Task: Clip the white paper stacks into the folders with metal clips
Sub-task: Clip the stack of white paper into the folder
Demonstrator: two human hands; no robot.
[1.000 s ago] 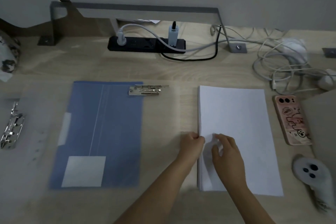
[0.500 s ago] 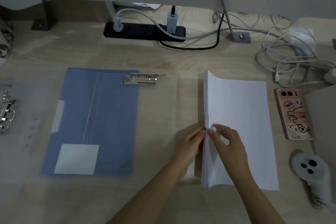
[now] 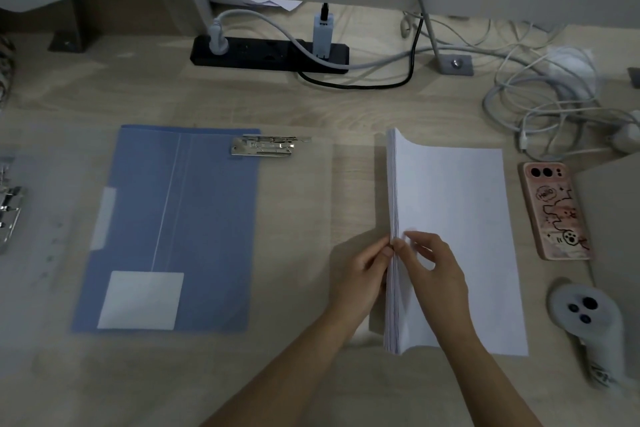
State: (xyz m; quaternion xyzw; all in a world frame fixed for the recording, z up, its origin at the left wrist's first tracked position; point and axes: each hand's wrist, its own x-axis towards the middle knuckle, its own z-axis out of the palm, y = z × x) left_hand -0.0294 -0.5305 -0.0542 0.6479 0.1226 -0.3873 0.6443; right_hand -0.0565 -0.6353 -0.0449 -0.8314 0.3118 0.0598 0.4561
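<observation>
On the desk (image 3: 311,107), both hands' grips pinch the paper stack's (image 3: 450,218) raised left edge.

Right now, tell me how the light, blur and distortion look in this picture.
Head view: dim, greyish light; both hands, left and right, cast soft shadows beside the paper stack; the blue folder looks slightly soft; wide-angle bending curves the desk edges.

left hand (image 3: 362,274) + right hand (image 3: 434,270): pinching paper stack (image 3: 450,218) left edge, raised | blue folder (image 3: 173,218): flat, left
</observation>
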